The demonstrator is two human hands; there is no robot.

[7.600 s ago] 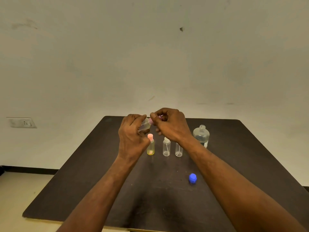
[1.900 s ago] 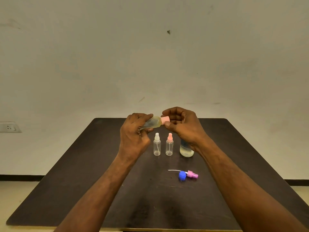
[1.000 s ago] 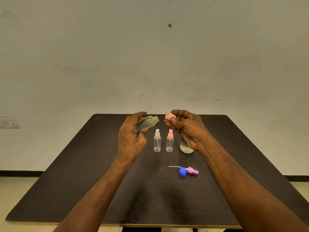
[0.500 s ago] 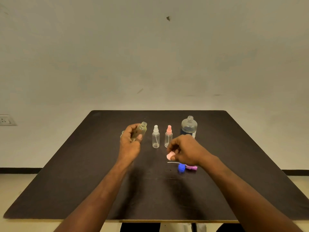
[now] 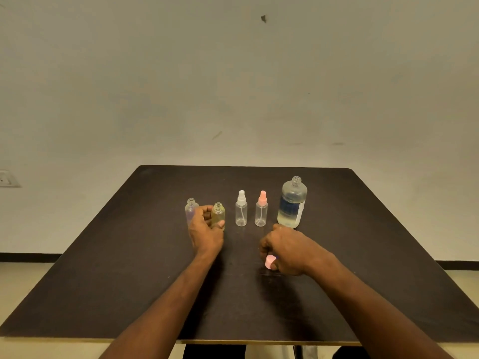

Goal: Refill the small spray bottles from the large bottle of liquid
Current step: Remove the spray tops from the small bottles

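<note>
We steady the uncapped yellowish bottle (image 5: 218, 215) upright in our left hand (image 5: 206, 234) for pouring; our right hand (image 5: 286, 251) pinches its pink cap (image 5: 270, 261) low, parking it

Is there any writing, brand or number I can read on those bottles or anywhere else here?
Large bottle: it has a dark blue and white label, but the print is too blurred to read.
Small bottles, such as the one with the white sprayer: no writing visible.
Wall socket: no legible marking.
No text here can be read.
</note>
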